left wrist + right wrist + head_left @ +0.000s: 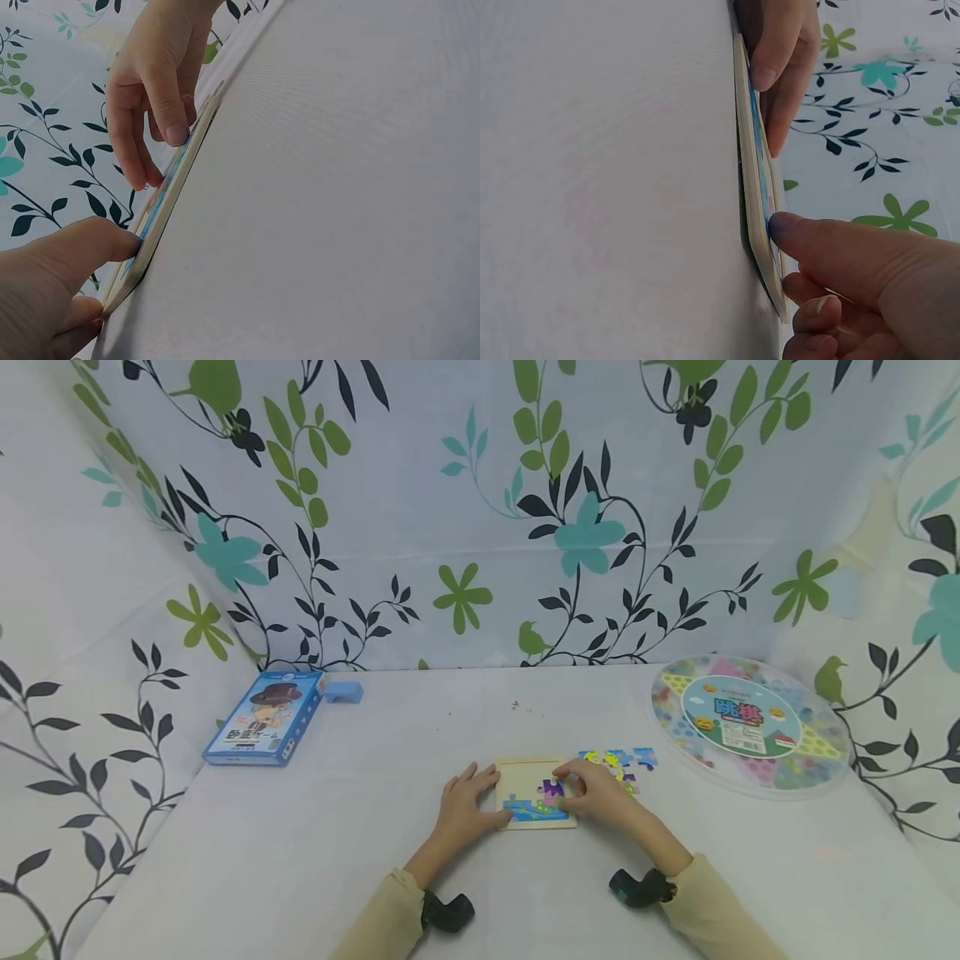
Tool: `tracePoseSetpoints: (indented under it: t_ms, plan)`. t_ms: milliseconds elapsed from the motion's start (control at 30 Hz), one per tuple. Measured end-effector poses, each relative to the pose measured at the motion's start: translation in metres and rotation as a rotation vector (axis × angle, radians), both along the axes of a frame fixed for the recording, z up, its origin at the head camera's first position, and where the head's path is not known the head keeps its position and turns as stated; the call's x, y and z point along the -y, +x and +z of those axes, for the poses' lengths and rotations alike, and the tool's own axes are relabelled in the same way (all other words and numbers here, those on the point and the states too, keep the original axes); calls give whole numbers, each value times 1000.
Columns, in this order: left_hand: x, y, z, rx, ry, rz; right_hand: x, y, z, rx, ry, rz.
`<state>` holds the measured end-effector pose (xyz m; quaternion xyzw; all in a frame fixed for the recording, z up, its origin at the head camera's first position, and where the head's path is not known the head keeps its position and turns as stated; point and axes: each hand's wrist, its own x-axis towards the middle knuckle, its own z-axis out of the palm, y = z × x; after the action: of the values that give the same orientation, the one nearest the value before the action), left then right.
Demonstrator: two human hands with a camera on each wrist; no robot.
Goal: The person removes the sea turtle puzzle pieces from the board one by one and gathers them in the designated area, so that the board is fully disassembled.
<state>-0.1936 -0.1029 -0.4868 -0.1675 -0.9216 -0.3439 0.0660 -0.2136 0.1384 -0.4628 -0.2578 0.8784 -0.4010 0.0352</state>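
A small wooden jigsaw puzzle board [521, 772] lies on the white table, its lower part filled with blue pieces [531, 811]. At its left edge my left hand [467, 806] holds the board; in the left wrist view the thumb [120, 241] lies on top and the other fingers bend at the edge. My right hand [600, 791] is over the right side, thumb and index finger about a purple puzzle piece [552, 789] set above the blue row. The right wrist view shows the right thumb [795, 229] on the board's surface; the index fingertip's contact is hidden.
Loose puzzle pieces [618, 758] lie just beyond the right hand, partly covered by it. A round, clear-edged game box [742, 718] is at the back right. A blue picture box [262, 718] and a small blue block [343, 692] stand at the back left.
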Motion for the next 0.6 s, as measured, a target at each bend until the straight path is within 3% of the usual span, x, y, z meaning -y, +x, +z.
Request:
tracePoseSetpoints:
  t_ms: [333, 600]
  plan:
    - [1, 4, -2, 9, -7, 11, 3, 3, -2, -14, 12, 64]
    - [0, 1, -1, -5, -15, -1, 3, 3, 0, -23, 13, 44]
